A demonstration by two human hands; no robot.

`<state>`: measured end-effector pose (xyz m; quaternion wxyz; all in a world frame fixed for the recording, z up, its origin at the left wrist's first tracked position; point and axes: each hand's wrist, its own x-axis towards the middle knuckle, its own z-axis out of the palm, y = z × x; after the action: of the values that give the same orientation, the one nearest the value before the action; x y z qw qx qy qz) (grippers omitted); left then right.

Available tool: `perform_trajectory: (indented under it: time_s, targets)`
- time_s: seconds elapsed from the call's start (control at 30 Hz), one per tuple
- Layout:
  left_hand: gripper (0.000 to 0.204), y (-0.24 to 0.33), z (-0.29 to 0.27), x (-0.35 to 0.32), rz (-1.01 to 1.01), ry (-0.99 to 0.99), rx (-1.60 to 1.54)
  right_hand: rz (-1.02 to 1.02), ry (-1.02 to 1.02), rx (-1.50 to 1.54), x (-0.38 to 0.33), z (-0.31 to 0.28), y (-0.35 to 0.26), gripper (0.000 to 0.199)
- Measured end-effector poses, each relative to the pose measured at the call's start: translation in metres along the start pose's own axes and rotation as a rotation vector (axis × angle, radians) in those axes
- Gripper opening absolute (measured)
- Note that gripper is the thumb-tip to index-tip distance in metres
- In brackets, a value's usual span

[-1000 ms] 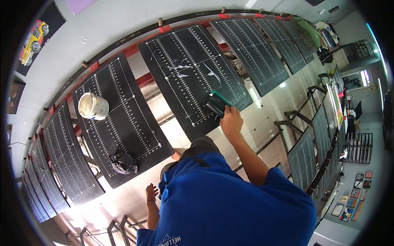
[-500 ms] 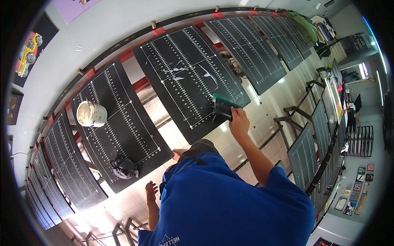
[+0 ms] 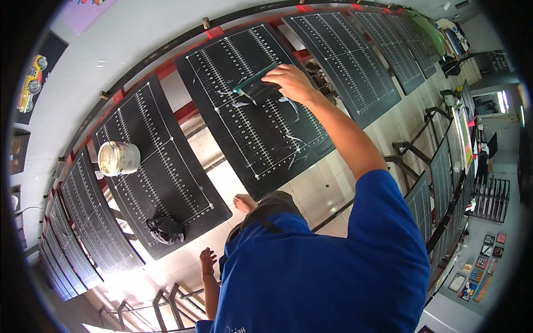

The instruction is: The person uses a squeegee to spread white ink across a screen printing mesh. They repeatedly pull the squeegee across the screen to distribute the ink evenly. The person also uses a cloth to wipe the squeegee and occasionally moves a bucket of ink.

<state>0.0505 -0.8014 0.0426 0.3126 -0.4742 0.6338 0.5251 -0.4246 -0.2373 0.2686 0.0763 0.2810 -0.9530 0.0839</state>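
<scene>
The right hand [image 3: 293, 82] grips a flat green squeegee [image 3: 254, 84], pressing it on a long black panel [image 3: 261, 139] printed with fine white ruled lines, near the panel's far edge; wet whitish streaks smear around it. The left hand [image 3: 207, 260] hangs open, empty. On the neighbouring panel [image 3: 166, 188] sit a paint-crusted round tub [image 3: 117, 158] and a crumpled black rag [image 3: 165, 228].

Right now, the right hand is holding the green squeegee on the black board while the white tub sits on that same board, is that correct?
Not quite: the head view shows the white tub on the neighbouring black board to the left. The right hand does hold the green squeegee on the middle board.
</scene>
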Motion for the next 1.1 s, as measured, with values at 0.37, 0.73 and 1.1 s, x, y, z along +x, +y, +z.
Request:
perform_trajectory:
  time_s: [0.37,0.73,1.1]
  targets:
    - [0.043,0.006,0.028,0.007,-0.009,-0.095,0.158,0.023,-0.207,-0.027,-0.150,-0.041,0.019,0.057]
    - [0.042,0.051,0.032,0.028,0.094,-0.159,0.067,0.696,0.163,-0.078,-0.251,-0.010,-0.124,0.049]
    - [0.043,0.019,-0.010,0.019,0.036,-0.044,0.054,0.121,0.204,0.004,-0.088,-0.009,-0.094,0.043]
